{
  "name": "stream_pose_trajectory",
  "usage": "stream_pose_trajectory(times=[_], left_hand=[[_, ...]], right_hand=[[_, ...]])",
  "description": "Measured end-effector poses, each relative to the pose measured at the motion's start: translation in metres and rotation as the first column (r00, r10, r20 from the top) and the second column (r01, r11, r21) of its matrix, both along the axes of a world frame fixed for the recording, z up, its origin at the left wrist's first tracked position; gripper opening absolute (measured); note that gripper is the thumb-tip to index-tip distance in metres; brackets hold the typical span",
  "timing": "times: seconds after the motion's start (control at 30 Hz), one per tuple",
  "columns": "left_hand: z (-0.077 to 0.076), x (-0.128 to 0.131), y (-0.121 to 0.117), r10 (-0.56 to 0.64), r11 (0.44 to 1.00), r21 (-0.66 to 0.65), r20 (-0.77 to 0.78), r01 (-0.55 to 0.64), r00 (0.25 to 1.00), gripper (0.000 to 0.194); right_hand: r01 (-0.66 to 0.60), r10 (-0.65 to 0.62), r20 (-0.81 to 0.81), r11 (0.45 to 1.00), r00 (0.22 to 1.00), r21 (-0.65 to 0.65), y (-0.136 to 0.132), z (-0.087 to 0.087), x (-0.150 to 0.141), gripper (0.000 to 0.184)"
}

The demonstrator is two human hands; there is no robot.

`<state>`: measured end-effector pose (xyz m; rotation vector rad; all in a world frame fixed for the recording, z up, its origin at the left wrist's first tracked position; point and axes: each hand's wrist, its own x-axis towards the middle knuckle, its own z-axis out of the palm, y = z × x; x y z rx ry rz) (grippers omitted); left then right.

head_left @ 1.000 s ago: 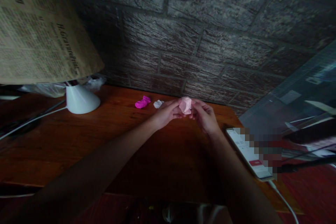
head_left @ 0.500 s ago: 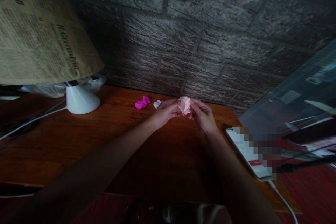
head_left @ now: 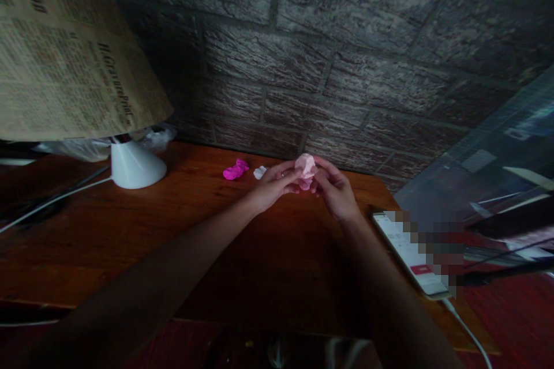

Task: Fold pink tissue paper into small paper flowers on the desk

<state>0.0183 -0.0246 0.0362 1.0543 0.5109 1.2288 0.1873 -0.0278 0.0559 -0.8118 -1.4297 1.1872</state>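
Between both hands, above the back of the table, is a pale pink crumpled lump [head_left: 306, 165]; whether it is paper or soft clay I cannot tell. My left hand [head_left: 276, 182] pinches its left side, thumb in front, and a ring shows on one finger. My right hand [head_left: 338, 189] is closed on its right side, with thumb and fingertips on the lump. Left of my left hand lies a small white crumpled piece [head_left: 259, 172], partly hidden by that hand. Further left on the tabletop rests a bright magenta crumpled piece [head_left: 236, 169].
A lamp [head_left: 137, 166] with a newspaper-print shade stands at the left of the wooden table [head_left: 186, 242], with cables beside it. A phone [head_left: 407, 253] on a white cable lies by the right edge. The brick wall [head_left: 311, 63] rises behind.
The pale pink lump has turned and shifted slightly in my fingers, and more of it shows below my left thumb. The pieces on the table keep their places.
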Motion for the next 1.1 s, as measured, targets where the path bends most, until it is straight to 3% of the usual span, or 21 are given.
stream_pose_trajectory(times=[0.37, 0.53, 0.87, 0.97, 1.1], left_hand=[[0.005, 0.006, -0.012, 0.11, 0.993, 0.04, 0.064, -0.113, 0.992, 0.043], [0.008, 0.004, -0.011, 0.214, 0.975, 0.052, 0.025, -0.215, 0.976, 0.054], [0.005, 0.005, -0.005, 0.306, 0.949, 0.073, 0.027, -0.307, 0.952, 0.043], [0.004, 0.005, -0.005, 0.31, 0.945, 0.095, 0.04, -0.313, 0.95, 0.038], [0.002, 0.001, -0.001, 0.23, 0.968, 0.089, 0.048, -0.234, 0.972, 0.035]], right_hand=[[-0.004, -0.001, -0.079, 0.998, 0.997, -0.064, -0.007, -0.007, -0.015, 0.039], [-0.036, 0.029, -0.087, 0.996, 0.996, -0.087, -0.01, -0.01, -0.023, 0.037], [-0.004, 0.005, -0.039, 1.0, 0.999, 0.03, -0.011, -0.008, -0.023, 0.041], [0.004, -0.004, 0.009, 0.999, 1.0, 0.054, -0.011, -0.006, -0.022, 0.036], [-0.003, 0.001, 0.029, 0.997, 1.0, 0.072, -0.006, -0.006, -0.016, 0.033]])
